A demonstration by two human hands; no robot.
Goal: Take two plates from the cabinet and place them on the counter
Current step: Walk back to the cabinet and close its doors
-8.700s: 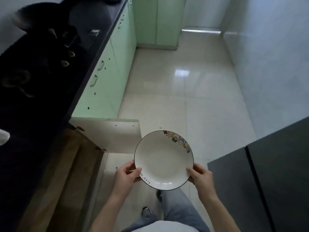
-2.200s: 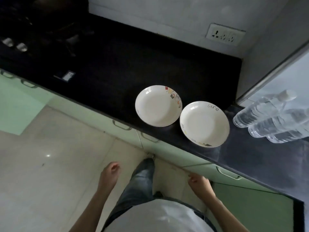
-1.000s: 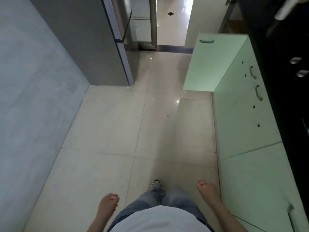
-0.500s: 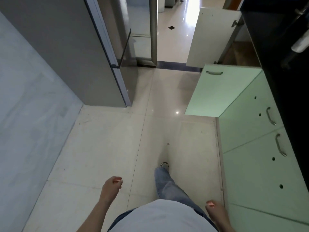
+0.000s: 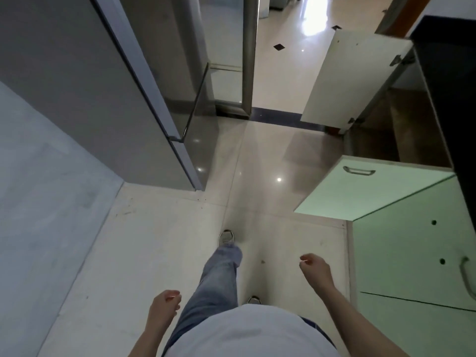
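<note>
No plate is in view. The open cabinet (image 5: 401,124) is ahead on the right, under the black counter (image 5: 450,86); its dark inside shows wooden shelves. Two of its doors stand open: a green one (image 5: 360,191) nearer me and a white-backed one (image 5: 353,81) farther off. My left hand (image 5: 164,309) hangs by my hip, fingers loosely curled, holding nothing. My right hand (image 5: 315,270) is raised a little in front of me, fingers loosely curled and empty, short of the green door.
A grey refrigerator (image 5: 103,86) stands on the left, with a grey wall (image 5: 38,202) nearer me. Closed green cabinet fronts (image 5: 412,266) with metal handles run along the right. Pale floor tiles (image 5: 244,163) lead to a doorway ahead. My leg in jeans (image 5: 219,274) steps forward.
I have walked forward along the floor; the open cabinet and its doors are nearer. My right hand has swung up and forward, my left hand has dropped back.
</note>
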